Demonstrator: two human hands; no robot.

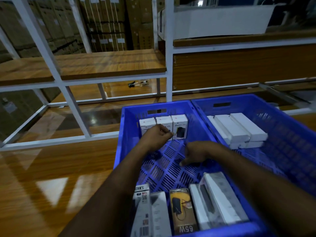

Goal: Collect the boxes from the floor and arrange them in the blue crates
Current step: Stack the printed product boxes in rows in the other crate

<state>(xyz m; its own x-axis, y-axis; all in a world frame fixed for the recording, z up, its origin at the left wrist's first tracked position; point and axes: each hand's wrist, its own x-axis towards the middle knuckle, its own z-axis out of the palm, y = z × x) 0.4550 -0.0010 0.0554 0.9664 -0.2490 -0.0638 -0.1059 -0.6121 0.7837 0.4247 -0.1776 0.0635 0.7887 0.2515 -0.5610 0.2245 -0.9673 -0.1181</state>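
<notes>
Two blue crates stand side by side on the wooden floor. In the left crate (pixel 119 147) three white boxes stand upright against the far wall, and my left hand (pixel 158 136) holds the middle white box (pixel 164 120) with curled fingers, covering its lower front. My right hand (pixel 194 154) hovers over the bare slotted crate floor, fingers relaxed and holding nothing. Several boxes stand along the near wall, among them a yellow and black 65W box (pixel 182 212) and a long white box (pixel 222 200). The right crate (pixel 290 127) holds a stack of plain white boxes (pixel 239 129).
A white metal rack (pixel 168 62) with wooden shelves stands just behind the crates. Stacked brown cartons (pixel 106 28) fill the background. A small dark object (pixel 136 84) lies on the floor under the rack. Glossy wooden floor (pixel 51 177) stretches to the left.
</notes>
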